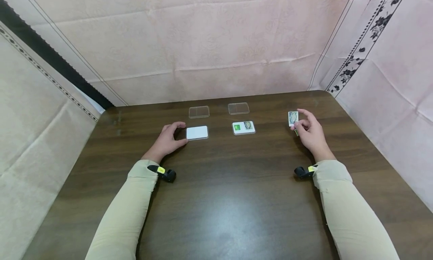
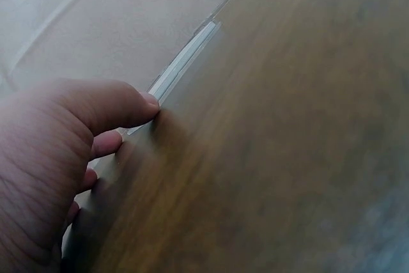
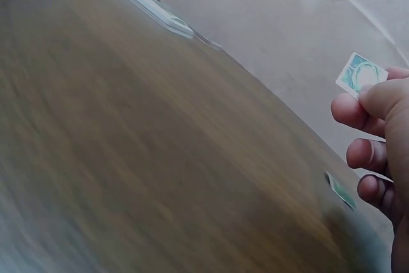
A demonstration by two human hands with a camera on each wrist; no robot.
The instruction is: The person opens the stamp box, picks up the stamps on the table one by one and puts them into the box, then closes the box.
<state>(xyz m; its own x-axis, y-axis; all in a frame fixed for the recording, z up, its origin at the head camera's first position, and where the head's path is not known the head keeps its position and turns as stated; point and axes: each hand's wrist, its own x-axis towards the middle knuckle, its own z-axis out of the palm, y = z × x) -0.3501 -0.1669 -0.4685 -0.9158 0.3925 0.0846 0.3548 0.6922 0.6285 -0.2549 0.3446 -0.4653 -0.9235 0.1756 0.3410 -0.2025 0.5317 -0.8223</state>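
My left hand (image 1: 167, 139) lies on the table with thumb and fingers at the left end of a shallow case with a plain white inside (image 1: 197, 132); in the left wrist view the thumb touches the case's edge (image 2: 182, 62). My right hand (image 1: 312, 136) pinches a small rectangular card or stamp with a teal oval pattern (image 1: 292, 118), raised above the table in the right wrist view (image 3: 359, 75). A small green piece (image 3: 341, 190) lies on the table below the right fingers. A second white case (image 1: 243, 127) bears a green piece and an oval-patterned piece.
Two clear lids (image 1: 199, 111) (image 1: 238, 108), or clear trays, lie behind the two cases near the table's back edge. Pale cloth (image 1: 203, 46) hangs behind and at both sides of the brown table (image 1: 223, 200).
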